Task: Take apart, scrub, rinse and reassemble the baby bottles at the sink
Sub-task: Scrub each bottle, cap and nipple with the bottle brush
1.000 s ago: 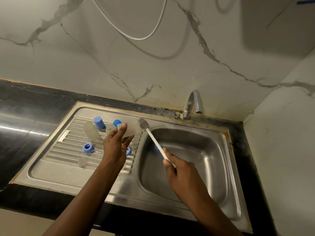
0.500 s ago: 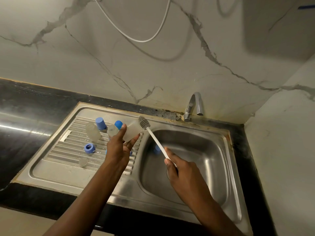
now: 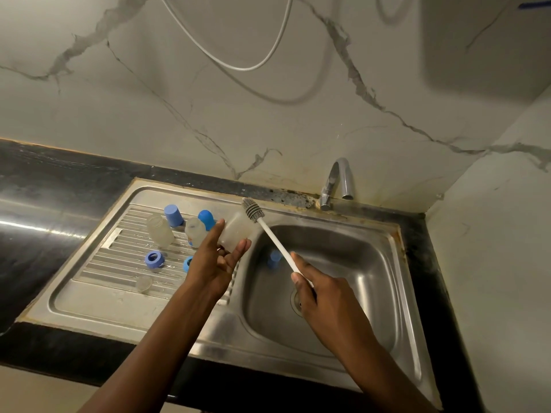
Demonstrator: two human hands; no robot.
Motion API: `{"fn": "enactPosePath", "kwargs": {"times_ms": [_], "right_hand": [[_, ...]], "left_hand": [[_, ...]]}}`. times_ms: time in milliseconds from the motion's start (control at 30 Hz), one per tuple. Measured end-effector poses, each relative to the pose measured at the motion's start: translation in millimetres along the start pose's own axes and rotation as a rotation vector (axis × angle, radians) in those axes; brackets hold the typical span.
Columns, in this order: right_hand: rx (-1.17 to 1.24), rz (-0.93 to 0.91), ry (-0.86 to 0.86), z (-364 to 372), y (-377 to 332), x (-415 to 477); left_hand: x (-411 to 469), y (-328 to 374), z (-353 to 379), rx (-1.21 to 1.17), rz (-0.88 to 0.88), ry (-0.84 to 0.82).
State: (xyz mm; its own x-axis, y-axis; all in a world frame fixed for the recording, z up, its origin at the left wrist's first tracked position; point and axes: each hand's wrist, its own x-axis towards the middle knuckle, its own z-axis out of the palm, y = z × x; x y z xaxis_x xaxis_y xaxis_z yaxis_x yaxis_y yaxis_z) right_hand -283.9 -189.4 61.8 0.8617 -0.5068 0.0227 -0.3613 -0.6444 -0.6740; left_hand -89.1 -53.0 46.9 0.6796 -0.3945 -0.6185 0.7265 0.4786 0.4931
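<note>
Pale marble-veined wall behind; black counter runs along it with a steel sink set in, drainboard on the left side, basin on the right. Tap stands at the back rim of the basin. White hose hangs in a loop on the wall.

Left hand is raised over the inner edge of the drainboard and holds a clear bottle between thumb and fingers, thumb on the far side, fingers only partly bent. The bottle lies tilted, off the steel.

Right hand is over the basin, fingers wrapped tight round the low end of a white-handled brush. Grey bristle head is at the bottle's far end; contact cannot be told.

On the drainboard:
- second bottle, on its side
- blue cap just behind it
- third bottle, with a rounded blue cap behind it
- blue ring, nearer
- clear teat, nearest

Small blue piece sits in the basin, near the brush handle.
</note>
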Motion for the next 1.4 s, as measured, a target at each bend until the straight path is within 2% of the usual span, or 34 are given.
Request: {"fn": "enactPosePath", "kwargs": {"times_ms": [267, 400, 633, 867, 1033, 1400], "right_hand": [[0.111, 0.016, 0.010, 2, -1, 14], [0.173, -0.009, 0.027, 7, 0, 11], [0.285, 0.061, 0.001, 13, 8, 0], [0.653, 0.242, -0.073, 12, 0, -2], [0.716, 0.325, -0.116, 8, 2, -1], [0.696, 0.313, -0.117, -6, 5, 12]], "left_hand": [[-4, -9, 5, 0.049, -0.067, -0.052], [-2, -8, 4, 0.001, -0.081, -0.054], [3, -10, -1, -0.060, -0.085, -0.082], [4, -13, -3, -0.156, -0.066, -0.205], [5, -9, 2, -0.027, -0.009, -0.165], [-5, -9, 3, 0.183, -0.135, -0.171]]}}
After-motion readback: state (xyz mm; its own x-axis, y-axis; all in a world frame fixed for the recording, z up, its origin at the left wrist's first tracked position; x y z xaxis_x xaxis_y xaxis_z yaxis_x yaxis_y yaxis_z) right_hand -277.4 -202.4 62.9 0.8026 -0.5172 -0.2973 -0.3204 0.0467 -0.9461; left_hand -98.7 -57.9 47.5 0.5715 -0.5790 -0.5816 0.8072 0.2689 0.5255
